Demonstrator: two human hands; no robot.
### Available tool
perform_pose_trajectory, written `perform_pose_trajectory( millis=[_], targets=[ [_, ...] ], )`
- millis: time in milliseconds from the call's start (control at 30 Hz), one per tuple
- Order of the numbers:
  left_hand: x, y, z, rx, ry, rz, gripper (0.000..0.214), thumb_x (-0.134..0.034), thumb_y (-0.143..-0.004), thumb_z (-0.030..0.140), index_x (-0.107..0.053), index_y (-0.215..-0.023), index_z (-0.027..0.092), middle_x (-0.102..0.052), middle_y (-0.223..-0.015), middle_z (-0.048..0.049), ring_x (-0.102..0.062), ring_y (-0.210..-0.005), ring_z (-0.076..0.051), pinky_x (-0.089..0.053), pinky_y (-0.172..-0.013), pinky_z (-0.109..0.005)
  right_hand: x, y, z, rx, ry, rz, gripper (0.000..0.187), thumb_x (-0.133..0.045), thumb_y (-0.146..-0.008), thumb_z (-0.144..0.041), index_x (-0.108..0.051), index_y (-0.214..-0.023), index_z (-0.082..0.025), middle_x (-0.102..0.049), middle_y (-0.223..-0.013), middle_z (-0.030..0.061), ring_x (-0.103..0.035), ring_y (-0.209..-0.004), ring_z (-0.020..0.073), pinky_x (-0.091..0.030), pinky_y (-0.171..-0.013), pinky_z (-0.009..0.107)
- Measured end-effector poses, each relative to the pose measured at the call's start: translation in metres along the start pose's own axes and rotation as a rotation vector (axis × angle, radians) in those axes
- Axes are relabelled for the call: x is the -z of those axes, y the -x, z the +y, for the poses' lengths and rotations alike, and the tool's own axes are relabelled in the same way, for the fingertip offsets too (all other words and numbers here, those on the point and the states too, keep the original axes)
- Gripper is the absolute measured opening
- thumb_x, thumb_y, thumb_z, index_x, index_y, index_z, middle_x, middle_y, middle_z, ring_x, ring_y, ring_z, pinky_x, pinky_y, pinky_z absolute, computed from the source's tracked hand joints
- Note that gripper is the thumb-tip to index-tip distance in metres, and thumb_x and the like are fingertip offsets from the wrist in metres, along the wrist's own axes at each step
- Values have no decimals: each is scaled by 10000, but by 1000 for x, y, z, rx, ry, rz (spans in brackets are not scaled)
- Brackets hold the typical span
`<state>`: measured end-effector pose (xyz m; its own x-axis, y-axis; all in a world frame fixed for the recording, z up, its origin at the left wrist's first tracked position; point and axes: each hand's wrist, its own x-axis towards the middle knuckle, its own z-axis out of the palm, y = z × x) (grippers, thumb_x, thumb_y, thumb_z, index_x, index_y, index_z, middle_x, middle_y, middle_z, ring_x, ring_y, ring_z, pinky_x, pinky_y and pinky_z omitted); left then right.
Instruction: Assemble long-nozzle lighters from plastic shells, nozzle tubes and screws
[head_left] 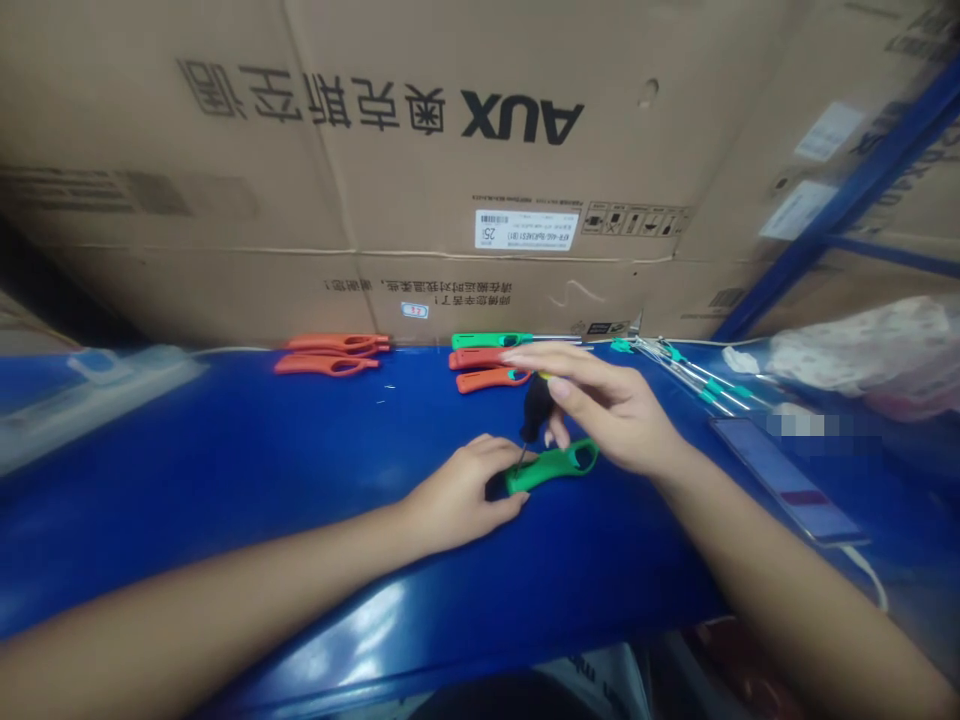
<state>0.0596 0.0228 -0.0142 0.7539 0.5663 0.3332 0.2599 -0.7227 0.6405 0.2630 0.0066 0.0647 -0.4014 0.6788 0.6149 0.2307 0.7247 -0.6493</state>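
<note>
A green plastic lighter body (553,466) lies on the blue bench (247,470) near the middle. My left hand (461,495) is closed round its near end and pins it to the bench. My right hand (600,405) hovers just above it, fingers pinched on a small black-handled screwdriver (534,410) whose thin tip points down at the green body. The index finger of that hand stretches out to the left.
Orange lighter bodies (330,355) lie at the back left; orange and green ones (487,365) sit behind my hands. Thin metal tubes with green ends (697,380) lie at back right. A phone (787,480) rests on the right. Cardboard boxes (450,150) wall the back.
</note>
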Motion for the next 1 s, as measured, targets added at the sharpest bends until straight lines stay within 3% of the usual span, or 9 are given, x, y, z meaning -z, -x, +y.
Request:
perform_pose_trajectory(
  millis=[100,233,367,433,600,767,833,933,1000],
  targets=[
    [0,0,0,-3,5,2,313,-697,-859,193,-683,-1172,192,-718,-1158,-80,-644,-1091,-239,-522,-989,-409,-1,-1,1,-110,-155,-15,253,-627,-958,-277,-720,-1189,-232,-726,-1060,57,-571,-513,50,-520,-471,198],
    [0,0,-2,-7,21,-3,318,-700,-864,197,-673,-1181,181,-708,-1191,-83,-633,-1122,-235,-508,-1016,-405,-3,-3,4,17,182,274,225,-816,-791,-266,-788,-1006,-204,-694,-852,25,-562,-591,79,-522,-548,215],
    [0,0,-2,-9,20,-10,339,-695,-876,208,-668,-1213,181,-707,-1172,-86,-632,-1115,-234,-508,-1009,-403,2,-1,4,-121,-136,-6,326,-535,-1008,-298,-661,-1302,-240,-703,-1193,93,-574,-527,52,-533,-510,225],
    [-1,0,-3,-8,12,-8,356,-694,-876,203,-666,-1230,184,-706,-1169,-89,-633,-1111,-236,-511,-1005,-407,3,-1,2,-123,-211,-74,305,-554,-1000,-297,-674,-1273,-232,-716,-1152,84,-582,-527,58,-522,-489,224],
    [-1,0,-3,-16,31,1,327,-685,-881,209,-668,-1206,175,-705,-1206,-91,-625,-1139,-242,-499,-1026,-420,0,-2,-1,138,340,218,195,-792,-817,-279,-778,-1000,-212,-676,-860,38,-580,-671,126,-534,-609,271],
    [0,-1,-2,-21,14,-14,306,-673,-889,207,-669,-1194,180,-721,-1155,-79,-637,-1093,-237,-509,-997,-413,-5,1,2,-60,28,-59,396,-435,-1044,-269,-515,-1431,-250,-650,-1258,88,-560,-574,53,-524,-524,207],
    [0,-1,-2,-26,9,-11,306,-668,-892,205,-668,-1197,183,-719,-1155,-78,-638,-1094,-236,-510,-996,-409,-5,1,4,-50,24,-39,339,-531,-1010,-304,-584,-1335,-225,-688,-1175,71,-602,-622,74,-532,-538,207],
    [-1,-2,-3,-23,9,-6,313,-671,-891,205,-667,-1204,195,-707,-1197,-76,-634,-1127,-239,-503,-1012,-408,-4,1,5,88,307,129,288,-769,-843,-374,-709,-1070,-208,-730,-995,51,-653,-777,156,-574,-684,281],
    [-1,-2,-4,-23,8,-5,316,-670,-893,205,-665,-1209,200,-708,-1196,-70,-637,-1118,-235,-502,-1010,-404,-3,1,3,122,366,133,283,-729,-879,-374,-709,-1108,-207,-735,-1016,55,-647,-752,147,-579,-737,306]
  ],
)
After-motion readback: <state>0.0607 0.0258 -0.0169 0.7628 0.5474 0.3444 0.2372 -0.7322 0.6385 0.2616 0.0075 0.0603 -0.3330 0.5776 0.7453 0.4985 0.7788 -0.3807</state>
